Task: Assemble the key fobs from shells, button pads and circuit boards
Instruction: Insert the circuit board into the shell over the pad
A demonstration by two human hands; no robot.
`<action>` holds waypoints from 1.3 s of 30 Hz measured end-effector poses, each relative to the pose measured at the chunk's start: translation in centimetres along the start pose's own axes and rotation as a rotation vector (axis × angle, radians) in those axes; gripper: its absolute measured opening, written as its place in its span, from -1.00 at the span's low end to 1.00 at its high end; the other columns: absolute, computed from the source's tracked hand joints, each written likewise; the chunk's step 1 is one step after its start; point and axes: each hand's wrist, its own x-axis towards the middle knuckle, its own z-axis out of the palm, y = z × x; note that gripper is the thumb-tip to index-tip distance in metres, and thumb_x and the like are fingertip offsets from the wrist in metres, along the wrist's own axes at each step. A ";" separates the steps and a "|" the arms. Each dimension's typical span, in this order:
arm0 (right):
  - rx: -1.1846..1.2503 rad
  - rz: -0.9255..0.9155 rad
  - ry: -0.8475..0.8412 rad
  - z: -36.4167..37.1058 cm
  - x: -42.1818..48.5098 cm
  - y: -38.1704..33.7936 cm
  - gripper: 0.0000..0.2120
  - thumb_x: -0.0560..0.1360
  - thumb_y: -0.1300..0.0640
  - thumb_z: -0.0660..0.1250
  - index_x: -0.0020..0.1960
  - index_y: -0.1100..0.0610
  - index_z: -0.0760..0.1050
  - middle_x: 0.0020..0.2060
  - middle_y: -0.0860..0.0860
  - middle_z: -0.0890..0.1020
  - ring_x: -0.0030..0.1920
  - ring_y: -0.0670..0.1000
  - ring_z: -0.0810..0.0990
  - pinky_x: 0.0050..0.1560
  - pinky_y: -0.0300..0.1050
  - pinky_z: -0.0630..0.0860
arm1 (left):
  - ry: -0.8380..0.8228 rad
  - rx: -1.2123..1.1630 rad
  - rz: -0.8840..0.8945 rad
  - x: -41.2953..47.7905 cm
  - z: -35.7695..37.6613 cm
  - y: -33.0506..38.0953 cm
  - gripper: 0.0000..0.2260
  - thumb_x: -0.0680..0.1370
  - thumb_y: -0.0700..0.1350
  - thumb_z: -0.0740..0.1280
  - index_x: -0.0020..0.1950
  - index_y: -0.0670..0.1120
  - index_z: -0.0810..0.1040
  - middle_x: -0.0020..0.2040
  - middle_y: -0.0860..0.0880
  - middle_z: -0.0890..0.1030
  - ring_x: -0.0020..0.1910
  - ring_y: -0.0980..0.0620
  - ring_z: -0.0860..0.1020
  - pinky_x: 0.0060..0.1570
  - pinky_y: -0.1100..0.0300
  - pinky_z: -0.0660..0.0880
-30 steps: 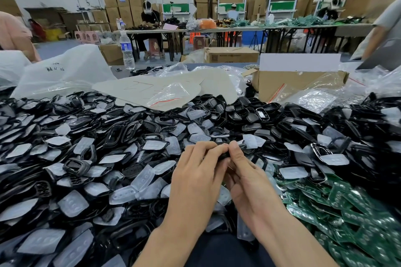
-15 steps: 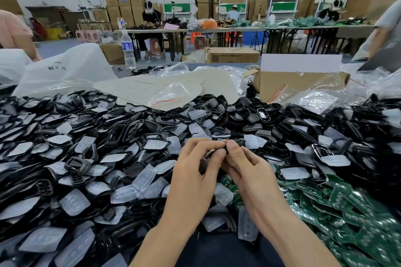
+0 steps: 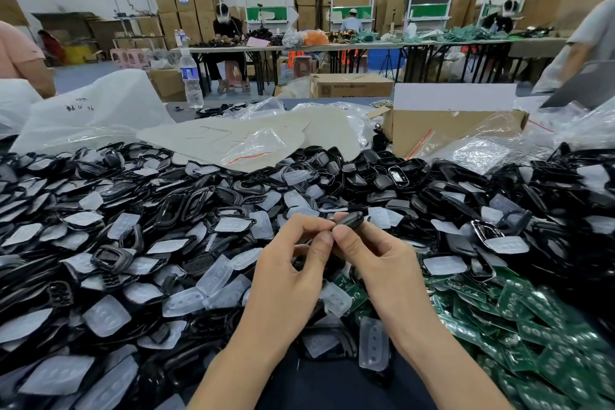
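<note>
Fob [image 3: 349,220], half hidden a second ago, now shows at 12 o'clock of the thumbs, pinched by left hand [image 3: 286,280] and right hand [image 3: 382,263]; looks snapped closed, unit likely done.

Both forearms [image 3: 233,369] reach in from below, left hand [image 3: 286,280] and right hand [image 3: 382,263] meet thumb to thumb, fingers [image 3: 303,226] curled, pinching one black shell [image 3: 350,220] between them

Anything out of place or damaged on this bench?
No damage shows. One stray: a green circuit board lies among the button pads at centre front, left of the main board pile. The shells and pads are heaped together unsorted, which looks like the working layout.
</note>
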 end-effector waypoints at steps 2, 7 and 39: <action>-0.048 -0.038 0.006 0.0 -0.1 -0.1 -0.84 0.45 -0.11 0.44 0.01 -0.17 0.71 -0.08 -0.09 0.76 -0.03 -0.16 0.71 -0.05 -0.42 0.53 | -0.004 0.044 0.021 0.0 -0.1 -0.1 -0.89 0.64 -0.04 0.28 0.07 0.15 0.57 0.01 0.16 0.66 0.04 0.10 0.62 -0.02 0.32 0.52; -0.187 -0.110 0.045 -0.1 0.1 0.6 -0.91 0.52 -0.07 0.45 0.02 -0.19 0.68 -0.14 -0.12 0.73 -0.15 -0.17 0.67 -0.15 -0.35 0.53 | 0.068 0.168 0.124 -0.1 0.1 -0.1 -0.87 0.63 -0.04 0.25 0.10 0.18 0.54 0.07 0.16 0.58 0.10 0.07 0.57 0.02 0.38 0.46; -0.972 -0.603 0.276 -0.4 -0.1 2.9 -0.54 0.44 0.24 0.51 0.33 0.16 0.57 0.03 -0.04 0.61 -0.06 -0.25 0.45 0.00 -0.63 0.27 | 0.192 0.097 0.061 -0.8 1.8 0.9 -0.87 0.54 -0.12 0.44 0.05 0.07 0.63 -0.01 0.18 0.59 0.07 0.13 0.61 0.03 0.42 0.47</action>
